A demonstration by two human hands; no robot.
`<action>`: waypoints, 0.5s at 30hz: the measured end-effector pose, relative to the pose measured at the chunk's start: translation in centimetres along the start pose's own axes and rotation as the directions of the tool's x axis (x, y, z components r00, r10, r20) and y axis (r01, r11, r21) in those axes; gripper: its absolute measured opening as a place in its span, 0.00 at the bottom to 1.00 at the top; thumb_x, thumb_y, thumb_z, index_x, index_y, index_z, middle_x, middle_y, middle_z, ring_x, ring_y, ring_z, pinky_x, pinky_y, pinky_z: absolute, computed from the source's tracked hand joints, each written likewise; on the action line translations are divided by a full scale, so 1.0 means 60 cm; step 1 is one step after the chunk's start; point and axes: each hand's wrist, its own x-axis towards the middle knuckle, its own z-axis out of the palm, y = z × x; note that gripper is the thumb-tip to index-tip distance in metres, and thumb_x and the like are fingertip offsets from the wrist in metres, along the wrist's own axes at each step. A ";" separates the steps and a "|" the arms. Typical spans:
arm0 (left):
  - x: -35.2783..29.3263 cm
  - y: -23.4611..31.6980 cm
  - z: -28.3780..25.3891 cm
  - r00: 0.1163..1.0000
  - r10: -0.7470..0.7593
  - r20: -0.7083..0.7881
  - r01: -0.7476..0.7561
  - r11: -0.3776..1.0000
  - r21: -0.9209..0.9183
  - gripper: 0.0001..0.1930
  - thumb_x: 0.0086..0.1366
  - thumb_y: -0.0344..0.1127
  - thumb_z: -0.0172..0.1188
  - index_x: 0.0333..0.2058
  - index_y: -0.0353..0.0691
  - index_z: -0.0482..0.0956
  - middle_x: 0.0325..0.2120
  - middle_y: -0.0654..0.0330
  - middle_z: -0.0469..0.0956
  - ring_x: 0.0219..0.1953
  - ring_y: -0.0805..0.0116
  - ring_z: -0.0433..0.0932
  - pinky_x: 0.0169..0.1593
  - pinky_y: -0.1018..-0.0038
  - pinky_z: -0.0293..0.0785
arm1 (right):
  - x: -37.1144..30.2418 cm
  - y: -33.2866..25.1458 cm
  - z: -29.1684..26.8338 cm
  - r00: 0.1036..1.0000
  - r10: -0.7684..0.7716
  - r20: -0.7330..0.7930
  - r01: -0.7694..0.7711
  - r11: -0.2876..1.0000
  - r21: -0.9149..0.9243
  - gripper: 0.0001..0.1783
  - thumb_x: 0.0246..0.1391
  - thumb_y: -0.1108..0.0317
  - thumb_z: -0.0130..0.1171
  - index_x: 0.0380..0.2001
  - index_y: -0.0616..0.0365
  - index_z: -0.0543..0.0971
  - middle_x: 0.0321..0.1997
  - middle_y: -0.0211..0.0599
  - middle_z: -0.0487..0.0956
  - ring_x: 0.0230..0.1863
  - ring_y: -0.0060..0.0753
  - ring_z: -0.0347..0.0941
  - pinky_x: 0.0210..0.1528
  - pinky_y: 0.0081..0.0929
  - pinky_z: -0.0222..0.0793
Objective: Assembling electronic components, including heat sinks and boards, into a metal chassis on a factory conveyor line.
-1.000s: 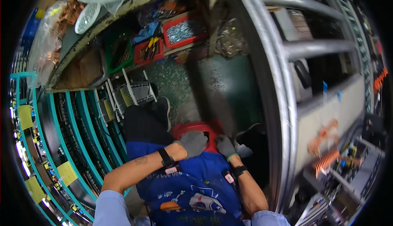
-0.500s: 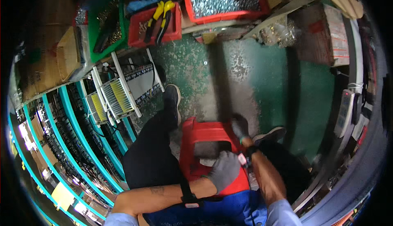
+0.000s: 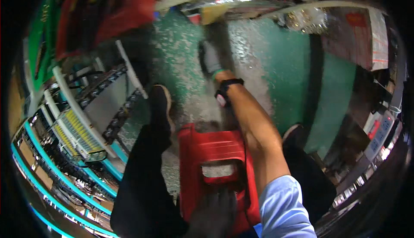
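My right hand (image 3: 211, 57), in a grey glove, reaches far forward over the green, worn floor, short of the workbench's edge. Its fingers are smeared by motion, and whatever may be in them does not show. A black strap with a pale tag circles that wrist. Between my legs stands a red plastic stool (image 3: 215, 139) with an opening in its top. A dark, blurred shape over the near part of the stool looks like my left hand (image 3: 217, 208) in its glove; its finger posture is unclear.
A rack of turquoise-edged boards (image 3: 41, 151) and a white-railed frame (image 3: 77, 128) stand at left. Red (image 3: 129, 9) and green (image 3: 39, 52) bins sit on the bench. A clear bag of small metal parts (image 3: 306, 21), a cardboard box (image 3: 351, 37) and a power strip (image 3: 379, 136) are at right.
My right hand has moved from beside the stool forward toward the bench. My left hand has drawn back toward me. The whole view has shifted, so the bins sit nearer the upper edge.
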 end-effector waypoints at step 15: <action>0.015 0.059 0.012 0.965 0.083 0.247 -0.079 0.997 -0.026 0.14 0.57 0.42 0.58 0.38 0.38 0.76 0.32 0.57 0.75 0.37 0.61 0.75 0.41 0.64 0.73 | -0.022 0.035 0.056 0.971 -0.223 0.082 0.236 0.863 -0.447 0.12 0.52 0.68 0.54 0.36 0.52 0.85 0.35 0.36 0.83 0.34 0.39 0.79 0.36 0.40 0.73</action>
